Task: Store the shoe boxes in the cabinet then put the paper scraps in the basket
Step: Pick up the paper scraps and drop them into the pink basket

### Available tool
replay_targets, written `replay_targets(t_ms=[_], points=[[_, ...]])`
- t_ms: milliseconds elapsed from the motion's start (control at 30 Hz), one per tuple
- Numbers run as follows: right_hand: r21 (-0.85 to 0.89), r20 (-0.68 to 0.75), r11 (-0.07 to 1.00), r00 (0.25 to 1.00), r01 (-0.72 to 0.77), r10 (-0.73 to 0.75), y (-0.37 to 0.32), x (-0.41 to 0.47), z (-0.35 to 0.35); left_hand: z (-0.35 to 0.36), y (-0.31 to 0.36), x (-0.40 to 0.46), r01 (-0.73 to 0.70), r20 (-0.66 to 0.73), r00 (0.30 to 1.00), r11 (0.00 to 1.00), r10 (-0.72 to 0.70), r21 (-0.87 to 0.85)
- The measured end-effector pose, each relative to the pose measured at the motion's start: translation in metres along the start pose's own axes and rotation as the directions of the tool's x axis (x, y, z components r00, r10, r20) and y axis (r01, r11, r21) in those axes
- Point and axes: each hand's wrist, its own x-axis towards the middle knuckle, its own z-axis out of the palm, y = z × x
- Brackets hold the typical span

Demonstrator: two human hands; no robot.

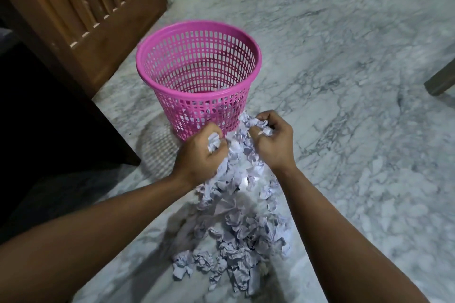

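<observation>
A pink plastic mesh basket [172, 39] stands upright on the marble floor, with a few paper scraps visible at its bottom. Crumpled white paper scraps [243, 246] lie in a long pile on the floor in front of it, reaching toward me. My left hand [199, 155] is closed around a wad of scraps just below the basket's near wall. My right hand [273, 140] grips another bunch of scraps beside it, close to the basket's base. No shoe boxes are in view.
A wooden cabinet [81, 5] with slatted doors stands at the left, with a dark piece of furniture [49, 118] in front of it. A furniture leg [440, 81] juts in at the right edge. Grey-veined marble floor [357, 130] stretches to the right.
</observation>
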Motion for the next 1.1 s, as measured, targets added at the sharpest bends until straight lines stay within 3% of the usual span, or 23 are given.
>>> replay_targets(t_ms=[133, 267, 367, 433, 500, 567, 633, 700, 767, 833, 900, 1000, 1067, 1100], points=[[0.104, -0.028, 0.990, 0.995, 0.098, -0.095, -0.044, 0.032, 0.005, -0.027, 0.035, 0.032, -0.042, -0.187, 0.982, 0.989, 0.015, -0.139], [0.135, -0.094, 0.962, 0.970, 0.236, -0.224, -0.098, 0.080, 0.017, -0.058, 0.072, 0.081, -0.142, -0.402, 0.914, 0.973, 0.059, -0.181], [0.015, -0.084, 0.965, 0.962, 0.262, -0.260, -0.129, 0.122, 0.032, -0.077, 0.088, 0.129, -0.200, -0.556, 0.825, 0.973, 0.102, -0.118], [-0.142, -0.011, 0.965, 0.974, 0.222, -0.225, -0.138, 0.151, 0.045, -0.086, 0.079, 0.167, -0.123, -0.571, 0.819, 0.989, 0.056, -0.080], [-0.370, 0.121, 0.916, 0.985, 0.158, -0.121, -0.141, 0.173, 0.054, -0.094, 0.061, 0.199, 0.050, -0.451, 0.892, 0.999, -0.035, 0.022], [-0.522, 0.282, 0.842, 0.959, 0.138, 0.018, -0.139, 0.186, 0.056, -0.097, 0.042, 0.214, 0.270, -0.192, 0.954, 0.940, -0.231, 0.207], [-0.532, 0.393, 0.837, 0.913, 0.126, 0.112, -0.134, 0.189, 0.056, -0.094, 0.030, 0.208, 0.396, 0.036, 0.899, 0.844, -0.437, 0.363], [-0.529, 0.391, 0.840, 0.914, 0.122, 0.113, -0.127, 0.188, 0.054, -0.089, 0.016, 0.203, 0.340, 0.056, 0.912, 0.827, -0.406, 0.448], [-0.470, 0.301, 0.874, 0.953, 0.127, 0.023, -0.116, 0.185, 0.048, -0.083, 0.009, 0.196, 0.275, -0.041, 0.956, 0.845, -0.289, 0.459], [-0.360, 0.157, 0.926, 0.986, 0.115, -0.061, -0.101, 0.177, 0.036, -0.074, 0.013, 0.179, 0.167, -0.132, 0.984, 0.890, -0.122, 0.424], [-0.241, -0.020, 0.965, 0.993, 0.108, -0.116, -0.080, 0.160, 0.017, -0.062, 0.023, 0.145, -0.074, -0.122, 0.985, 0.932, 0.125, 0.354], [-0.147, -0.206, 0.989, 0.978, 0.014, -0.045, -0.024, 0.120, -0.014, -0.032, 0.017, 0.069, -0.387, 0.064, 0.922, 0.896, 0.383, 0.216], [-0.219, -0.199, 0.969, 0.977, -0.117, 0.073, 0.028, 0.087, -0.036, -0.009, -0.019, 0.017, -0.409, 0.267, 0.896, 0.895, 0.355, 0.181], [-0.268, -0.156, 0.944, 0.976, -0.192, 0.154, 0.054, 0.069, -0.046, 0.000, -0.044, -0.004, -0.369, 0.391, 0.882, 0.903, 0.265, 0.221]])
